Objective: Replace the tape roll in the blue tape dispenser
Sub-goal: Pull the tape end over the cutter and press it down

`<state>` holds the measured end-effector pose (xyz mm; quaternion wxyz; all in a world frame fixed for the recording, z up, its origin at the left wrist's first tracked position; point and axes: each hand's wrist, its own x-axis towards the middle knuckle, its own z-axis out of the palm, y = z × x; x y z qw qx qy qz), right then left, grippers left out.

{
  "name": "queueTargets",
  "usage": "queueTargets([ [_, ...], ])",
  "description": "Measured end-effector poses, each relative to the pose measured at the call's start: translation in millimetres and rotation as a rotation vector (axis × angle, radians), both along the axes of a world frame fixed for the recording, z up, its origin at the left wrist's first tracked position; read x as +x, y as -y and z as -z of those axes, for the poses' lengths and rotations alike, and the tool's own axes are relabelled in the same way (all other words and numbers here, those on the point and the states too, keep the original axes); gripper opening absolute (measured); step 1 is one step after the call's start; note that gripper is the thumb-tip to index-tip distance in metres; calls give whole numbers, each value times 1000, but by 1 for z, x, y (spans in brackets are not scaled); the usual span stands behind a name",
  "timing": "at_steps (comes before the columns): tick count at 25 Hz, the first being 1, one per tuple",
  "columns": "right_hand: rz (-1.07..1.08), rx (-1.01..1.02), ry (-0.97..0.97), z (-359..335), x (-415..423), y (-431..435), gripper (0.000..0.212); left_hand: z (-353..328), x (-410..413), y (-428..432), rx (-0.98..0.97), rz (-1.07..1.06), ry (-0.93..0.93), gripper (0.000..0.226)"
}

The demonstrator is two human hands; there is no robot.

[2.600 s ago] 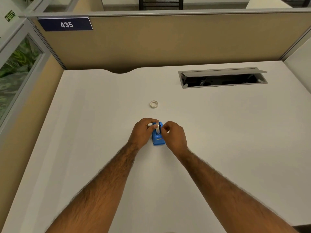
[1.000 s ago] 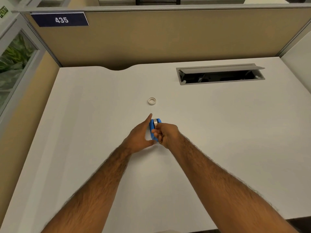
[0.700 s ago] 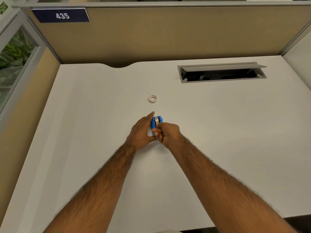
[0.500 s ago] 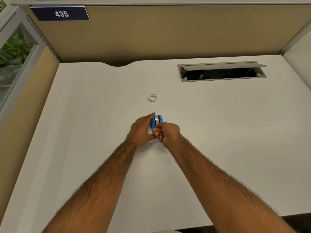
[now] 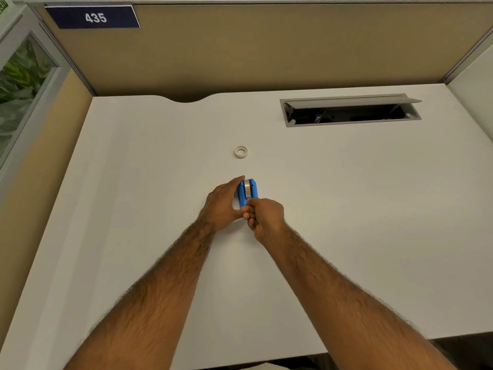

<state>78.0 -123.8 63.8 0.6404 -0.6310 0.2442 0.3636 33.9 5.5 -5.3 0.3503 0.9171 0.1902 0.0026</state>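
Observation:
The blue tape dispenser (image 5: 247,192) stands near the middle of the white desk (image 5: 133,182), with a pale tape roll seated between its two blue sides. My left hand (image 5: 222,206) wraps its left side, fingers along the top and thumb low at its near end. My right hand (image 5: 264,216) is closed at the dispenser's near end, fingertips pinched together right at the blue edge; what they pinch is hidden. A small white ring, a bare tape core (image 5: 241,151), lies flat on the desk a little beyond the dispenser.
A grey cable hatch (image 5: 349,110) with its lid propped up sits at the back right of the desk. Tan partition walls close the back and left, with a "435" sign (image 5: 93,17) at top left. The desk's front edge runs close below my forearms.
Earlier both hands worked on the dispenser lying flat; it now stands on edge in my left hand. Over the last second the hands have barely shifted and my right fingers stay pinched at its near end.

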Motion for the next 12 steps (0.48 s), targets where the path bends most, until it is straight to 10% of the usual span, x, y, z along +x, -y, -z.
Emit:
queueTargets([
  [12, 52, 50, 15, 3, -14, 7, 14, 2, 1, 0, -12, -12, -13, 92],
])
